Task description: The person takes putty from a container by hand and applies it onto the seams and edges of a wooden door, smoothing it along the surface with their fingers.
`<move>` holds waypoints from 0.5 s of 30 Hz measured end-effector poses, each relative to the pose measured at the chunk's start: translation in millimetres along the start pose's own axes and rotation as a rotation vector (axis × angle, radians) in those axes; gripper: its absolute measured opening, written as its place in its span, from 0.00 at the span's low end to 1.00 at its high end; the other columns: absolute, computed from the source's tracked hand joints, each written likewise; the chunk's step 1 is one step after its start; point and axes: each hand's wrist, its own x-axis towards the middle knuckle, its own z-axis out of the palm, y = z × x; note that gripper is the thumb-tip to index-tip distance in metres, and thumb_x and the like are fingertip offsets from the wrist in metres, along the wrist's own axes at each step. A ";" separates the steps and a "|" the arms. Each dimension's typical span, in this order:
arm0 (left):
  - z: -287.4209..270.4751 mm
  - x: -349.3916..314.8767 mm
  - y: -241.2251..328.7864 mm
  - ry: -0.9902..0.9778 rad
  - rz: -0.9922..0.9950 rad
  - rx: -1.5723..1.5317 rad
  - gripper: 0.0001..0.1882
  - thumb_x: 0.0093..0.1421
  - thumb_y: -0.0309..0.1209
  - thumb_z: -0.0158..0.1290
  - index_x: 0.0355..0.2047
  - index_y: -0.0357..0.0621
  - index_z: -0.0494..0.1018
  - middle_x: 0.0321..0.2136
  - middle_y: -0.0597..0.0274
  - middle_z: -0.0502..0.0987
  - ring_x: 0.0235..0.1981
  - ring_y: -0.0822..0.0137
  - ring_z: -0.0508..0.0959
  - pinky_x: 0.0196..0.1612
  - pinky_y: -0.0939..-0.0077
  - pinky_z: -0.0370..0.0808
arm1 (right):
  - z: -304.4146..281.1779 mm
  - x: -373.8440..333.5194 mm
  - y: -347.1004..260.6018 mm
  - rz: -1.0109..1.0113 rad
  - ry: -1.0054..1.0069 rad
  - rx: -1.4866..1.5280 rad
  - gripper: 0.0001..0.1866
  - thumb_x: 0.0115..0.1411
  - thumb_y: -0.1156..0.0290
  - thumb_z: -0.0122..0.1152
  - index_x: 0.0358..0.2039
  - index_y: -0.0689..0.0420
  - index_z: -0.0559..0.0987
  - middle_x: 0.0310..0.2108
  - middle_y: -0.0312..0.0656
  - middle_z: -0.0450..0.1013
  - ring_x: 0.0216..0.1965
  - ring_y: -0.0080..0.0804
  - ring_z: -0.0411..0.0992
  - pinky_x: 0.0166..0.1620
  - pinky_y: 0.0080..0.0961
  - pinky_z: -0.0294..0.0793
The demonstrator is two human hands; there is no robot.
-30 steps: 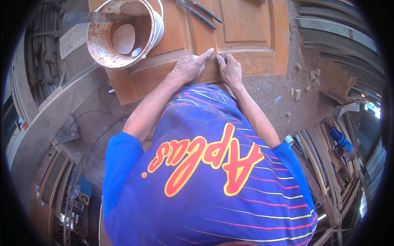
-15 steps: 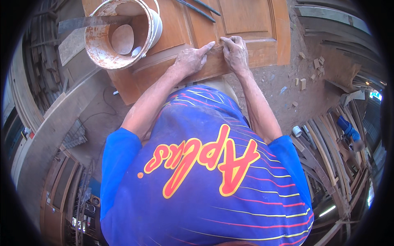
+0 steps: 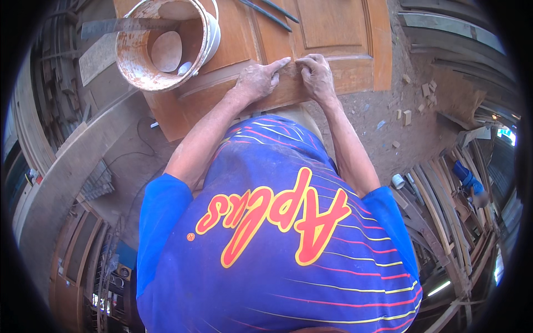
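Door (image 3: pixel 333 25) lies mostly right of the bucket (image 3: pixel 133 70), near rail (image 3: pixel 350 76) running left-right under both hands. Left hand (image 3: pixel 257 81), index out, is nearer the bucket; right hand (image 3: pixel 319 79), fingers curled, farther right. Hands just apart; we can't tell if either pinches anything.

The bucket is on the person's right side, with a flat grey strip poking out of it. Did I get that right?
Not quite: the head view shows the bucket on the person's left side, nearer the left hand than the right hand. The flat grey strip does poke out of it, as you said.
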 end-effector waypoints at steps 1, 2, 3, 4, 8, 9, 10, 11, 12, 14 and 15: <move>-0.2 -0.4 1.3 -0.001 -0.006 0.000 0.29 0.68 0.35 0.53 0.70 0.73 0.69 0.30 0.40 0.83 0.32 0.39 0.85 0.41 0.43 0.81 | 0.8 0.9 0.3 0.033 0.057 0.044 0.14 0.60 0.79 0.61 0.45 0.55 0.87 0.48 0.50 0.79 0.54 0.52 0.76 0.59 0.44 0.76; -0.7 -0.6 2.3 -0.002 -0.007 -0.001 0.29 0.68 0.35 0.53 0.70 0.73 0.69 0.30 0.40 0.83 0.32 0.39 0.85 0.41 0.43 0.81 | 1.4 0.9 0.8 0.067 0.114 0.088 0.15 0.60 0.79 0.60 0.45 0.55 0.87 0.49 0.50 0.79 0.54 0.52 0.76 0.59 0.44 0.76; -1.5 -0.4 3.0 0.005 -0.004 -0.010 0.29 0.68 0.35 0.53 0.69 0.72 0.70 0.30 0.40 0.83 0.32 0.40 0.85 0.41 0.43 0.81 | 1.1 0.1 1.5 0.068 0.113 0.089 0.15 0.60 0.79 0.60 0.45 0.55 0.87 0.49 0.50 0.79 0.54 0.52 0.76 0.59 0.44 0.76; -1.8 -0.3 2.5 0.013 -0.002 -0.019 0.29 0.68 0.35 0.53 0.69 0.72 0.70 0.30 0.41 0.83 0.32 0.40 0.85 0.41 0.43 0.81 | -0.2 0.6 -0.2 0.010 0.073 0.049 0.15 0.60 0.79 0.60 0.46 0.55 0.87 0.49 0.50 0.79 0.53 0.53 0.76 0.58 0.44 0.76; 2.3 1.1 -0.2 0.061 0.004 -0.018 0.29 0.68 0.35 0.53 0.69 0.73 0.70 0.30 0.42 0.83 0.32 0.40 0.84 0.40 0.44 0.82 | -6.2 -4.1 -2.0 -0.076 0.010 0.042 0.15 0.60 0.79 0.61 0.46 0.55 0.87 0.49 0.48 0.79 0.53 0.52 0.76 0.58 0.44 0.76; 2.0 1.5 0.0 0.055 0.001 -0.018 0.29 0.68 0.35 0.54 0.69 0.73 0.71 0.29 0.42 0.83 0.31 0.41 0.84 0.40 0.45 0.82 | -6.1 -1.9 -0.9 -0.078 0.010 0.043 0.15 0.60 0.79 0.61 0.46 0.55 0.87 0.49 0.48 0.79 0.53 0.52 0.76 0.58 0.44 0.76; 0.7 1.6 1.7 0.045 -0.001 -0.017 0.29 0.67 0.35 0.54 0.68 0.73 0.71 0.29 0.43 0.83 0.31 0.41 0.85 0.40 0.45 0.82 | -5.4 0.1 0.1 -0.062 0.077 0.023 0.15 0.60 0.78 0.61 0.46 0.55 0.87 0.48 0.47 0.80 0.53 0.52 0.76 0.58 0.45 0.76; -0.6 2.3 3.5 0.042 -0.001 -0.016 0.29 0.67 0.35 0.54 0.68 0.73 0.71 0.29 0.43 0.83 0.31 0.41 0.85 0.40 0.45 0.82 | -4.9 0.8 0.8 -0.047 0.145 0.004 0.15 0.60 0.78 0.61 0.45 0.54 0.87 0.48 0.46 0.80 0.53 0.52 0.75 0.58 0.45 0.76; -1.9 3.2 5.3 0.036 -0.017 -0.018 0.29 0.67 0.35 0.55 0.68 0.74 0.72 0.28 0.43 0.83 0.30 0.42 0.85 0.40 0.46 0.82 | -4.8 0.0 1.5 -0.044 0.145 0.005 0.15 0.60 0.78 0.61 0.45 0.54 0.87 0.48 0.46 0.80 0.53 0.52 0.75 0.58 0.45 0.76; 0.6 4.3 2.7 0.031 -0.037 -0.017 0.28 0.67 0.35 0.55 0.67 0.74 0.72 0.28 0.44 0.83 0.30 0.43 0.84 0.40 0.47 0.82 | -5.3 1.1 -0.7 -0.196 0.064 -0.102 0.14 0.59 0.78 0.62 0.45 0.54 0.87 0.48 0.46 0.80 0.54 0.52 0.75 0.58 0.46 0.76; 3.2 4.5 -0.1 0.049 -0.022 -0.017 0.28 0.67 0.35 0.56 0.67 0.74 0.73 0.28 0.45 0.83 0.30 0.43 0.84 0.40 0.47 0.82 | -6.7 -0.8 -1.7 -0.196 0.065 -0.100 0.14 0.59 0.78 0.62 0.45 0.54 0.87 0.48 0.46 0.80 0.54 0.52 0.75 0.58 0.46 0.76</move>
